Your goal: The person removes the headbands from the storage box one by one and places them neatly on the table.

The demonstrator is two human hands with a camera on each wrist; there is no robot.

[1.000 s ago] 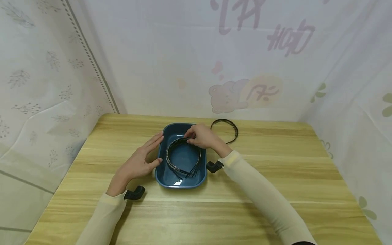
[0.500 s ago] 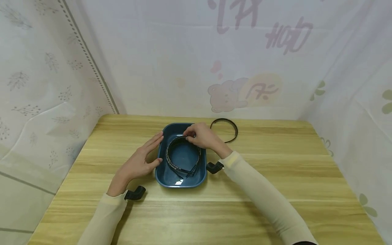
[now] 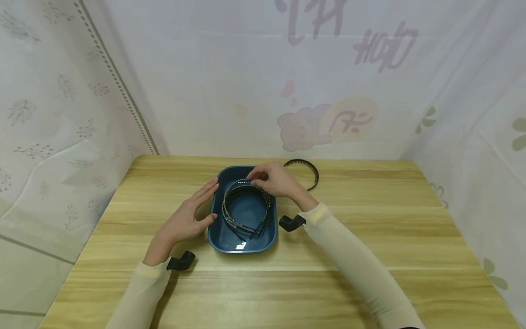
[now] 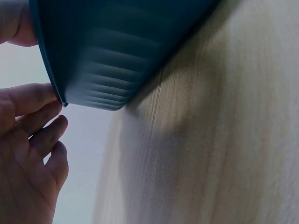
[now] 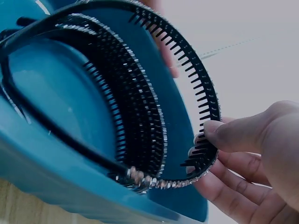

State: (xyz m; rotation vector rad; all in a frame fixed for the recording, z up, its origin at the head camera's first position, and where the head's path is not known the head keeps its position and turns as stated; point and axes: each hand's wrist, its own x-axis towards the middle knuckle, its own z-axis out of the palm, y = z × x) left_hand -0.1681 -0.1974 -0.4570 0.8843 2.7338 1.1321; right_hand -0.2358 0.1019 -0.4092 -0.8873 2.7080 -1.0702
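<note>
A blue plastic tub (image 3: 218, 244) stands on the wooden table. Inside lies a stack of black headbands (image 5: 140, 102) with inner comb teeth and glittering stones. My right hand (image 3: 277, 182) pinches the top headband (image 5: 202, 70) by its toothed arch, between thumb and fingers. In the right wrist view this band is raised away from the rest at the arch, its ends low in the tub. My left hand (image 3: 185, 219) touches the tub's left rim with fairly straight fingers; the left wrist view shows the fingertips against the tub's outer edge (image 4: 49, 70).
Another black toothed headband (image 3: 314, 171) lies on the table behind my right hand, partly covered by it. A printed white cloth (image 3: 230, 114) hangs along the table's back edge, with more cloth at both sides.
The right hand has shifted slightly up and right, drawing the top headband's arch away from the stack, so a gap shows between them. The left hand stays at the rim.
</note>
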